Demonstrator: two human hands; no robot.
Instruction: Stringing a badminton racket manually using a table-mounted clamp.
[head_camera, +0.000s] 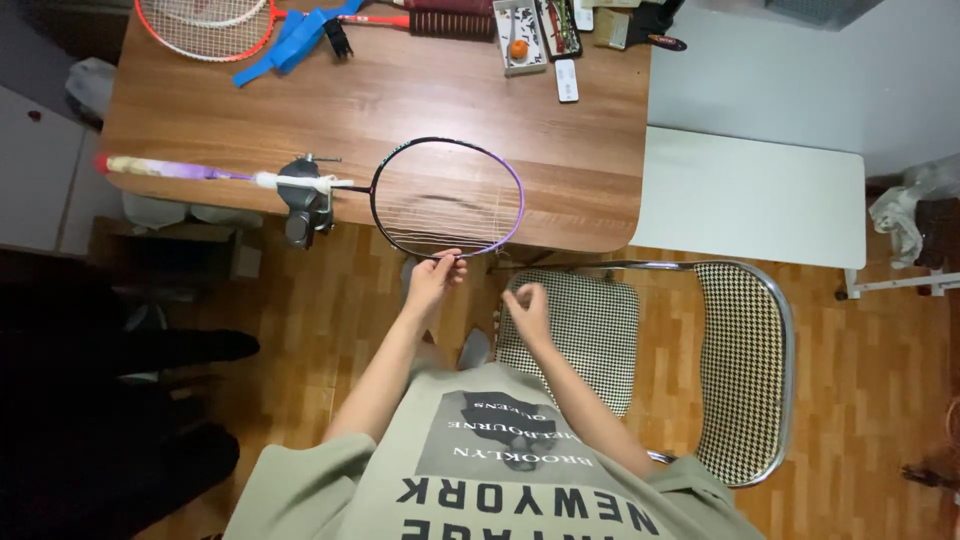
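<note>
Racket (446, 197) frame pinched by left hand (432, 280) — right hand (527, 312) loosely curled, just beside.

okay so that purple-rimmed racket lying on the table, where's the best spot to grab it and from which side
Probably the purple-wrapped handle, taken from above. The purple racket lies flat on the wooden table with a clamp holding its shaft, and the handle lies bare beyond it. The head overhangs the table's near edge, where the left hand pinches the rim, so the rim also works from below.
</note>
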